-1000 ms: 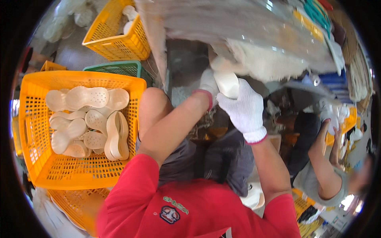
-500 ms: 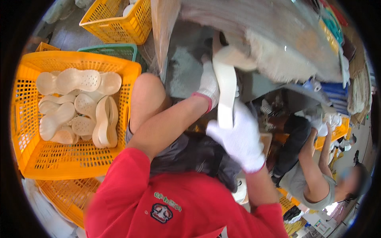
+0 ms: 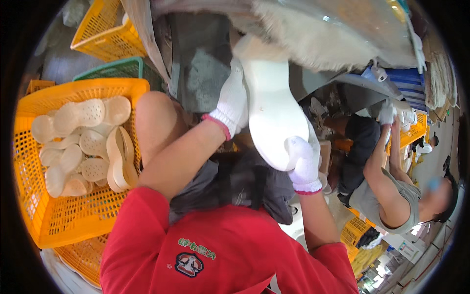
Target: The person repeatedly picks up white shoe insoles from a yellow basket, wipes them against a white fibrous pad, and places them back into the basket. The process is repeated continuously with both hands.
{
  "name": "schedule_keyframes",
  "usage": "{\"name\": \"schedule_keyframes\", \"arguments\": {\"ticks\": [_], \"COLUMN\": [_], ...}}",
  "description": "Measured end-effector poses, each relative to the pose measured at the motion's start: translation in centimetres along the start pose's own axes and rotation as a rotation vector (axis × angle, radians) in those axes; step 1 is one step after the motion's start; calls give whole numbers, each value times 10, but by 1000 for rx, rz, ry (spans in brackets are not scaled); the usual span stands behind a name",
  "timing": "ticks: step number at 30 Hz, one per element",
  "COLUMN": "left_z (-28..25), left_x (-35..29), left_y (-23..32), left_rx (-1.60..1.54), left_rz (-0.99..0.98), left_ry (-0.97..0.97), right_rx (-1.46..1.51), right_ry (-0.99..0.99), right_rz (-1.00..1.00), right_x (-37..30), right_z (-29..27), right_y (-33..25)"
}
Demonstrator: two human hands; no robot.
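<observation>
A white shoe insole [image 3: 274, 115] is tilted in front of me with its broad, pale face toward me. My right hand [image 3: 304, 154], in a white knit glove, grips the near end, the thumb over the face and the fingers behind the edge. Along the left edge lies my left hand [image 3: 232, 100], gloved too, with its fingers partly hidden by the insole. The insole's far end, beige and less bright, meets the lower edge of a fuzzy, dusty grey-white covering [image 3: 313, 41]; whether they touch I cannot tell.
At my left stands a yellow crate [image 3: 88, 228] holding several beige insoles [image 3: 93, 142], some with small holes. Beyond it are a green crate [image 3: 107, 68] and another yellow crate [image 3: 110, 41]. A co-worker [image 3: 387, 196] sits at the right, near more yellow crates [image 3: 413, 128].
The insole has turned from nearly edge-on to show its broad face. My right hand has shifted its grip to the near end, and the whole view has moved slightly.
</observation>
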State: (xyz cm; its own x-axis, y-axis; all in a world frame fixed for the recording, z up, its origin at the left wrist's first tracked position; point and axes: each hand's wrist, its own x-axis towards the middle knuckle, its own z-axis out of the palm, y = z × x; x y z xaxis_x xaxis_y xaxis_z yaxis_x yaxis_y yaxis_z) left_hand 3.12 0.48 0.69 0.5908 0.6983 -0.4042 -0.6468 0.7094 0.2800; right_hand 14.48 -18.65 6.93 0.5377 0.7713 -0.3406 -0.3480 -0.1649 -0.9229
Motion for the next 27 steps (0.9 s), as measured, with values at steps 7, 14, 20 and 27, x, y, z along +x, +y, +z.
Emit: {"name": "schedule_keyframes", "arguments": {"ticks": [7,14,20,27], "left_z": [21,9,4,-18], "left_x": [31,20,34,-4], "left_y": [50,51,42,12], "left_rx": [422,248,339,568], "left_rz": [90,41,45,-393], "left_ry": [214,132,178,10], "right_rx": [170,311,427,-510], "right_ry": [-141,-167,9,17], "right_rz": [80,162,297,-150], "right_x": [73,50,59,-39], "right_z": [79,87,104,-45], "right_y": [-21,-29,-36,-2]}}
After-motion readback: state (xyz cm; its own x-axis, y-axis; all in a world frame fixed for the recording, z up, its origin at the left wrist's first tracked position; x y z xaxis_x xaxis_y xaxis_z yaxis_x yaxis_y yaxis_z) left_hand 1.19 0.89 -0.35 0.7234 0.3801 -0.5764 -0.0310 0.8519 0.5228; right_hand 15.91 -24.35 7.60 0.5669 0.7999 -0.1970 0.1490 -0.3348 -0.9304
